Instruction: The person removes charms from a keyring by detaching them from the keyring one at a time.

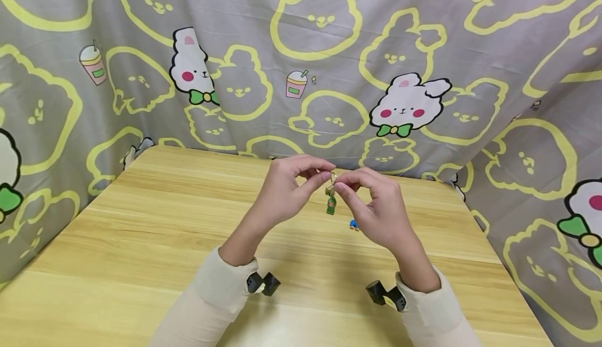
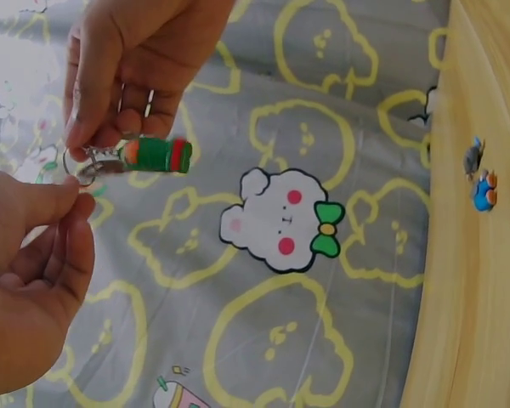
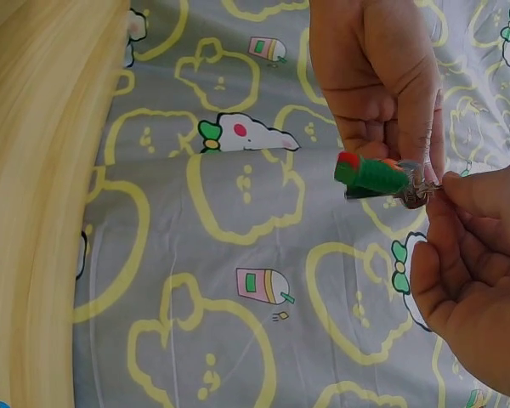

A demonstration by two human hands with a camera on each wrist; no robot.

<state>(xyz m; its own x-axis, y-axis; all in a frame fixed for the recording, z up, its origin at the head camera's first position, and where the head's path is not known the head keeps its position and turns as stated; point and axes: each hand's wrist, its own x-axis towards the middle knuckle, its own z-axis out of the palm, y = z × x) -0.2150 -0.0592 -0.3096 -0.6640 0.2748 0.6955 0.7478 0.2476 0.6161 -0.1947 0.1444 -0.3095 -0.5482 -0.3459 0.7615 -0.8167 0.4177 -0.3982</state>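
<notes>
Both hands are raised above the table and meet at a small metal key ring (image 1: 333, 177). My left hand (image 1: 283, 189) pinches the ring from one side between thumb and fingertips. Opposite it, my right hand (image 1: 380, 207) pinches at the ring with its thumb and index finger. From the ring hangs a green bottle-shaped charm (image 1: 331, 205), with a red band at its end in the left wrist view (image 2: 161, 155). Silvery links (image 2: 104, 160) join charm and ring, partly covered by the fingertips.
On the wooden table (image 1: 155, 232) lies a small blue figure (image 1: 354, 225), just left of the right hand in the head view. A small grey piece (image 2: 473, 157) is beside it in the left wrist view. A patterned grey curtain (image 1: 254, 23) encloses the table's back and sides.
</notes>
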